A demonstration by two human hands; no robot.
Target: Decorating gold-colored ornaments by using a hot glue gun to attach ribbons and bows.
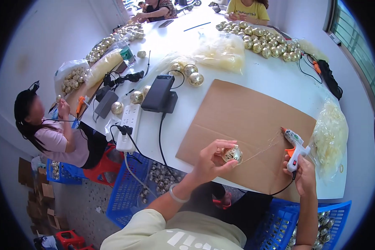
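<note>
Both hands over cardboard sheet (246, 121), gold ball and glue gun gripped.

Left hand (210, 160) pinches shiny gold ball (232, 154); right hand (303, 173) closed on white-orange glue gun (295, 146), nozzle well apart from ball. Around on white worktop (271, 75): power strip (128, 127), dark charger block (159, 93), more gold balls (262, 41), plastic bags (330, 139). Blue crates (279, 227) below.

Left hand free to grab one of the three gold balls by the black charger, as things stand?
Probably not right away. The left hand is closed around a gold ball over the cardboard sheet. The three gold balls lie far across the table, nothing blocking, but a long stretch.
</note>
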